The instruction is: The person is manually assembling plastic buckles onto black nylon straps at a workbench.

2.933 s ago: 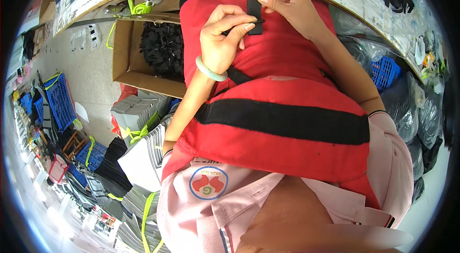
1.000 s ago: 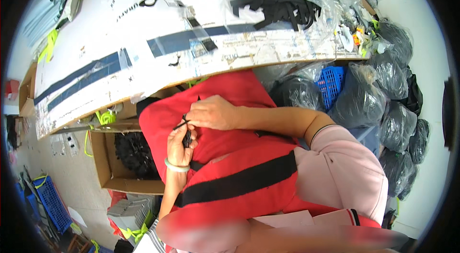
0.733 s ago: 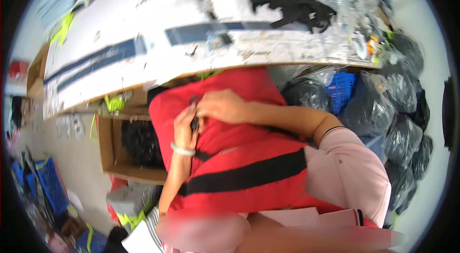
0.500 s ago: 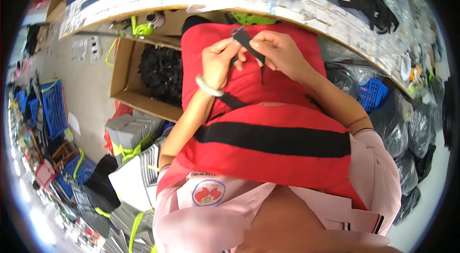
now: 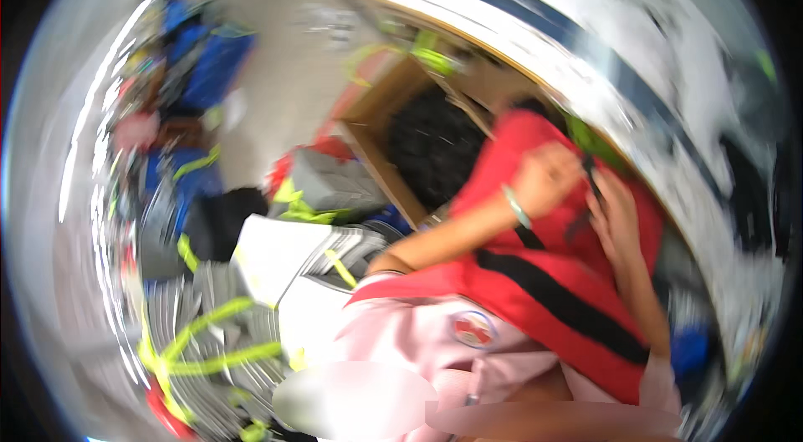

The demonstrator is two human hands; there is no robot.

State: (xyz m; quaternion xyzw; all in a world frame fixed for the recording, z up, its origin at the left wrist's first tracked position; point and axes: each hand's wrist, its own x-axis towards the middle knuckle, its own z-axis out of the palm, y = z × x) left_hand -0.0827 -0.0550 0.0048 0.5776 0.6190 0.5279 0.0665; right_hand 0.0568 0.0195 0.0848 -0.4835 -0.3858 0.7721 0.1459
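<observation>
The picture is blurred by head motion. A red padded vest [image 5: 544,283] with a black band across it lies on my lap. My left hand [image 5: 548,178], with a pale bangle on the wrist, is closed on a short black strap [image 5: 592,177] at the vest's far end. My right hand [image 5: 615,220] pinches the same strap from the right side. Both hands touch each other over the red fabric.
An open cardboard box [image 5: 393,120] with dark items inside stands to the left. Bundles of flat grey stacks tied with yellow-green bands [image 5: 209,342] lie lower left. Blue crates [image 5: 201,66] sit far left. A white sheet with dark stripes [image 5: 602,49] runs behind the vest.
The view has swung sharply left and tilted, so the vest and hands now sit at the right. Both hands remain on the black strap at the vest's top.
</observation>
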